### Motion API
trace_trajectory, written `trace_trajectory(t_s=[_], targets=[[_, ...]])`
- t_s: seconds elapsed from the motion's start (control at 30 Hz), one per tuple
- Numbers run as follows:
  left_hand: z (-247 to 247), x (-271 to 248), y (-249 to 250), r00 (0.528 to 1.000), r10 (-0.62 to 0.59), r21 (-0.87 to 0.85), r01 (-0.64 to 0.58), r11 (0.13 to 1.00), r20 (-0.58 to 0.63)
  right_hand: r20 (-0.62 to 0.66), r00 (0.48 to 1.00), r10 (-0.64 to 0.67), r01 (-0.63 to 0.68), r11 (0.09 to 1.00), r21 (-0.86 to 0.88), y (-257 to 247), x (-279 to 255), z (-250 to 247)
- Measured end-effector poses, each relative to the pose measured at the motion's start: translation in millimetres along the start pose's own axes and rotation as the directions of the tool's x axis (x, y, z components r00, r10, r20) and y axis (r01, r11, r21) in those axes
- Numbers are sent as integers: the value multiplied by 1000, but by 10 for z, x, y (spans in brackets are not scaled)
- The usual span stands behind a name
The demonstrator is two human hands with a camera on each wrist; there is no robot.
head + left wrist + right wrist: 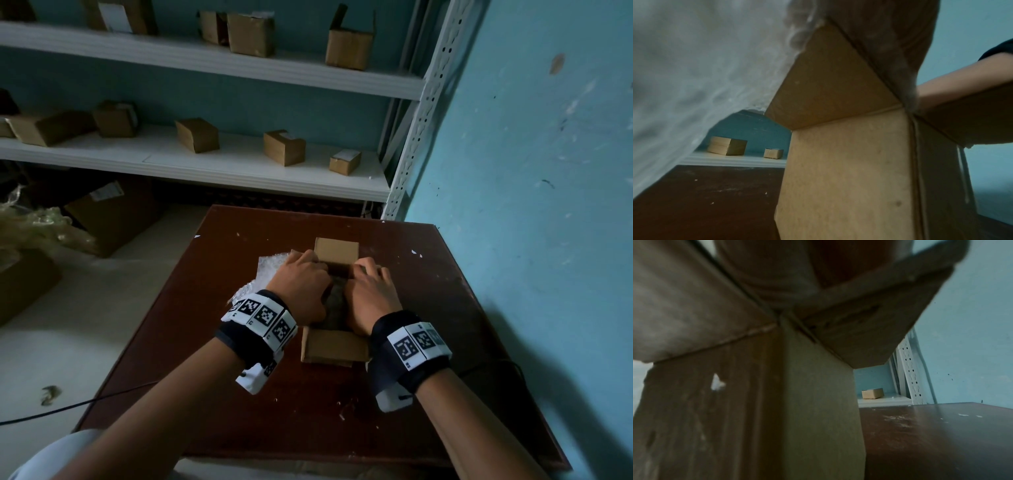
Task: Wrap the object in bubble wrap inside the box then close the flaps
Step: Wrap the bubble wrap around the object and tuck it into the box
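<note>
Box (334, 346) holds dark object (335, 301).

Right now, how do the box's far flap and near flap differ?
The far flap stands upright behind both hands; the near flap is folded outward, toward the person. The far flap rises past the fingertips of the left hand and right hand; the near flap sits below the wrists. Both are plain brown cardboard on the same box, and neither is closed.

Matt brown cardboard box (334, 346) — cloudy plastic bubble wrap (269, 265) — on scuffed, dark varnished wooden table (239, 394).
</note>
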State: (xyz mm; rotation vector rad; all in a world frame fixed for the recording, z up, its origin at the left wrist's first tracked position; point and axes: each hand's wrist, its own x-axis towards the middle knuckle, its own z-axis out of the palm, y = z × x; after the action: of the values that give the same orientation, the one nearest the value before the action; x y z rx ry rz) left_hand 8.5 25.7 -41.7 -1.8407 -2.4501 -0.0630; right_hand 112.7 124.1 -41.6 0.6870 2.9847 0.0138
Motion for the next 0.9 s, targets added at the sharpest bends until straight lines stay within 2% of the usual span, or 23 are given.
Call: trace_trajectory(t_s=[0.2,0.37,0.77,0.9], targets=[[23,12,-41,1000,-7,-4,7,1000,10,75,997,-28,24,998,51,15,-32,-88],[68,28,-60,1000,-22,-58,22,998,-3,-8,997,-80,80,979,186,-29,-83,-102],[20,17,-77,1000,2,-59,-4,998,-24,54,994,-92,81,981,175,-48,-101,-138],[2,6,-71,1000,-5,-55,6,998,5,68,993,-94,79,978,195,-39,-131,-166]])
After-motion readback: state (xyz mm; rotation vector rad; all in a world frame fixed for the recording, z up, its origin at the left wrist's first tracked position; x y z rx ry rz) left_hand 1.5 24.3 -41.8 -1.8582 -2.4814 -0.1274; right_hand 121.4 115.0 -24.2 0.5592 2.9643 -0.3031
